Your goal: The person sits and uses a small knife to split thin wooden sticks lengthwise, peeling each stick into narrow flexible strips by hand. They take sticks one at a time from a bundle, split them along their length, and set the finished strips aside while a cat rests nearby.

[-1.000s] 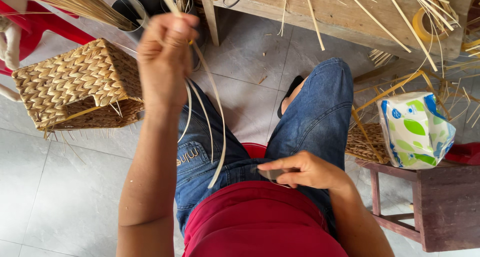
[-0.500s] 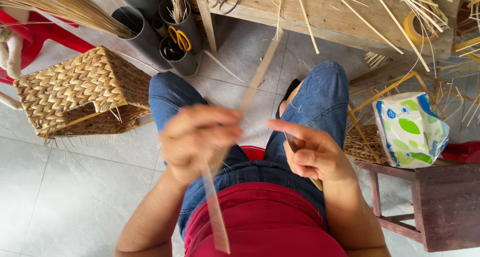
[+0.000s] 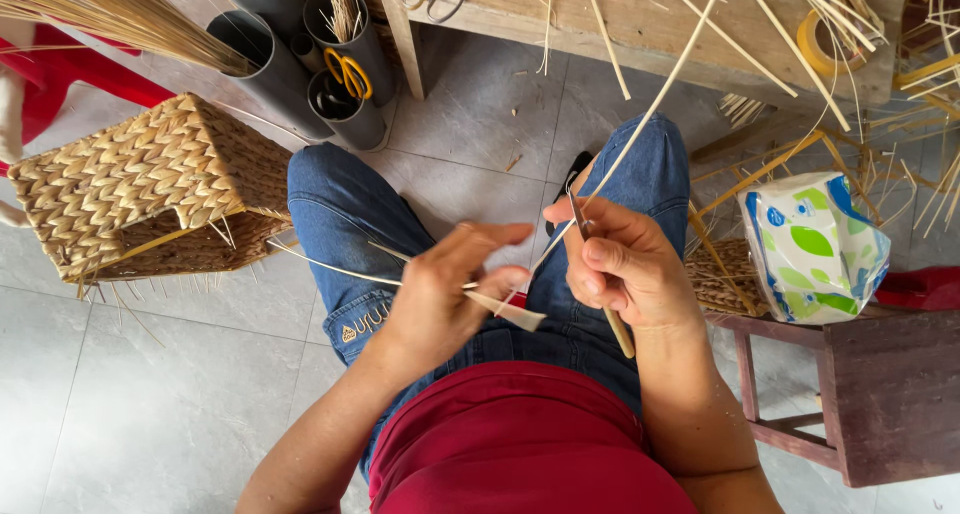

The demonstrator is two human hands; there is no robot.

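Observation:
I sit in blue jeans and a red top, both hands over my lap. My left hand [image 3: 446, 292] pinches the near end of a long pale cane strip [image 3: 640, 116] between thumb and fingers; the strip runs up and away to the right, past the bench edge. My right hand [image 3: 625, 266] grips a small knife [image 3: 612, 324] with a wooden handle, its thin blade pointing up against the strip. A second thin sliver [image 3: 330, 264] sticks out leftward from my left hand across my thigh.
A woven basket [image 3: 140, 189] lies tipped on the tiled floor at left. Grey tubes [image 3: 345, 84] hold reeds and orange-handled scissors. A wooden bench [image 3: 640, 24] with loose strips spans the top. A patterned packet [image 3: 812, 246] rests on a dark red stool [image 3: 880, 374] at right.
My left hand came down from high above the lap to meet the right hand. The strip, held loosely before, now runs taut between both hands against the knife.

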